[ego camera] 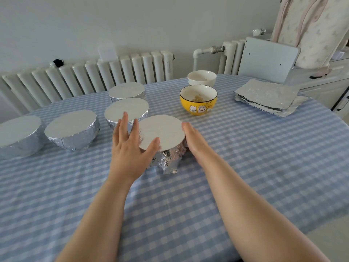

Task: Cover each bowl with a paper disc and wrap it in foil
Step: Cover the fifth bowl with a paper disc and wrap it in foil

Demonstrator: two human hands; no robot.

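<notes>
A foil-wrapped bowl (166, 159) topped by a white paper disc (161, 135) stands at the middle of the table. My left hand (130, 146) lies flat against its left side, fingers spread, thumb on the disc's near edge. My right hand (194, 138) presses edge-on against its right side, fingers partly hidden behind the bowl. Several wrapped bowls sit to the left: (126, 112), (126, 91), (72, 132), (18, 136). A yellow bowl (198, 105) and a white bowl (202, 78) stand uncovered behind.
A stack of foil sheets (268, 97) lies at the table's right. The blue checked tablecloth (245, 148) covers the table. A radiator (90, 78) runs along the wall behind; a cabinet (324, 84) stands at the far right.
</notes>
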